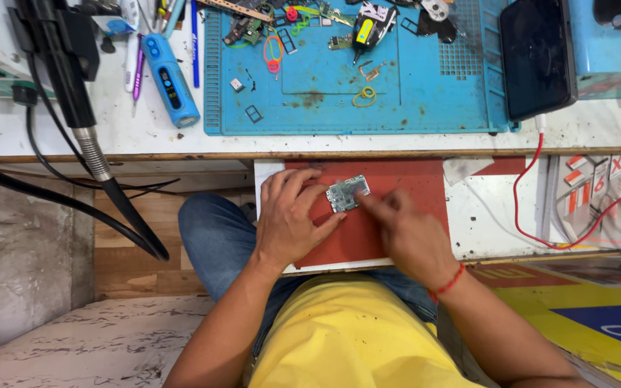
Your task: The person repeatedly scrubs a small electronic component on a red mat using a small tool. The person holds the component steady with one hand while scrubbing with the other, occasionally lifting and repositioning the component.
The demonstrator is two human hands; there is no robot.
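Note:
A small silver circuit board (347,193) lies on a red pad (404,188) that rests on a pull-out shelf below the bench edge. My left hand (290,217) pins the board at its left side with the fingertips. My right hand (407,230) is blurred, with its fingertips at the board's right edge; whether it holds a tool there I cannot tell. A red thread band is on my right wrist.
On the white bench above lies a blue work mat (404,108) with small parts, a dark phone (537,57) on a red cable, and a blue electric screwdriver (172,79). A black hot-air nozzle with hose (91,151) hangs at the left.

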